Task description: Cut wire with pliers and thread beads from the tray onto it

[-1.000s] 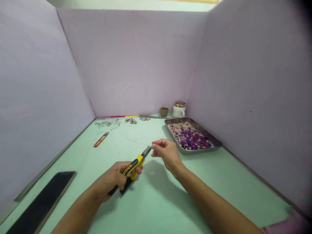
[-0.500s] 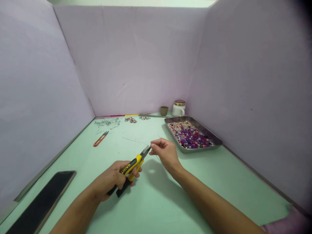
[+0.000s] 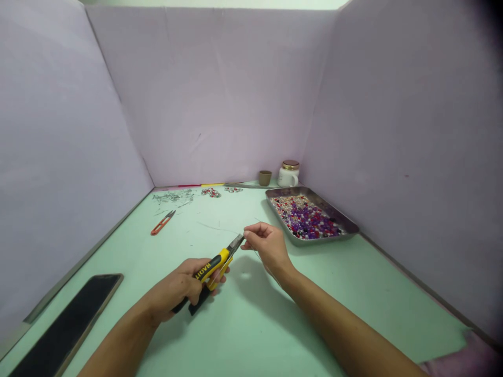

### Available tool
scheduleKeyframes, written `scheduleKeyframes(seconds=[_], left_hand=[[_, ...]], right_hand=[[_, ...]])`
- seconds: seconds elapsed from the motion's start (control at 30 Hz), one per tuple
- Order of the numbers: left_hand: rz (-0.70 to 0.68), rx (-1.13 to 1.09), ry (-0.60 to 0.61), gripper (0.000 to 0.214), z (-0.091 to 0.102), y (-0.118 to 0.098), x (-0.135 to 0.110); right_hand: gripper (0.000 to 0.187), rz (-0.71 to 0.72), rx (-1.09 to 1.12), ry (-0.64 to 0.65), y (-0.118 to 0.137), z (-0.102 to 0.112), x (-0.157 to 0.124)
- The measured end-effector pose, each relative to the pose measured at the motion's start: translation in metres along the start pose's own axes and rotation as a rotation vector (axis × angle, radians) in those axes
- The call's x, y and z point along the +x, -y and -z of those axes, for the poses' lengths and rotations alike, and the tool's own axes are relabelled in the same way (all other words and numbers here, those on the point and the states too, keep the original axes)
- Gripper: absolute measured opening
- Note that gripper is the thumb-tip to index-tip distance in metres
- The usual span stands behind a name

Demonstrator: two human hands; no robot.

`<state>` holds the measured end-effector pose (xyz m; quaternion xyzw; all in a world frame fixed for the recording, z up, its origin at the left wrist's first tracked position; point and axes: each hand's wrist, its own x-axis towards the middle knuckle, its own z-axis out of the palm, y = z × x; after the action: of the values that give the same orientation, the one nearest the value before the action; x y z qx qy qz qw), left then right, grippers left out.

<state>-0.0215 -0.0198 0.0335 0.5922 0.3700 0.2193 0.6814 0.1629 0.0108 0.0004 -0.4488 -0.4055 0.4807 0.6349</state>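
Note:
My left hand [image 3: 188, 285] is wrapped round the handles of black-and-yellow pliers [image 3: 214, 267], whose jaws point up and to the right. At the jaw tips, my right hand [image 3: 269, 246] pinches a thin wire [image 3: 218, 228] between thumb and fingertips. One length of the wire runs off to the left over the table, and another trails below the right hand. Whether the jaws bite on the wire is too small to tell.
A metal tray [image 3: 314, 242] of mixed beads lies at the right. Orange thread snips [image 3: 162, 223], wire pieces [image 3: 173, 197] and beaded pieces [image 3: 211, 192] lie farther back. Behind the tray stand a lidded white jar [image 3: 288, 174] and small cup [image 3: 264, 178]. A phone [image 3: 73, 324] is front left.
Hardly anything differs. Both hands and the pliers sit a few pixels farther right, still meeting at the wire.

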Motion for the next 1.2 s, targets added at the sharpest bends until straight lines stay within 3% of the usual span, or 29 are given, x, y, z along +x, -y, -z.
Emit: scheduleKeyframes(seconds=[0.27, 0.63, 1.2], left_hand=[[-0.015, 0.24, -0.055, 0.028, -0.0004, 0.0041, -0.0004], [0.008, -0.049, 0.025, 0.03, -0.0012, 0.0026, 0.0005], [0.051, 0.061, -0.005, 0.039, -0.0003, 0.0043, 0.0007]], right_hand=[[0.006, -0.052, -0.055, 0.004, -0.0018, 0.0027, 0.0017], [0.008, -0.014, -0.053, -0.016, -0.0018, 0.0008, 0.0018], [0.008, 0.006, -0.038, -0.005, -0.0031, 0.0005, 0.0004]])
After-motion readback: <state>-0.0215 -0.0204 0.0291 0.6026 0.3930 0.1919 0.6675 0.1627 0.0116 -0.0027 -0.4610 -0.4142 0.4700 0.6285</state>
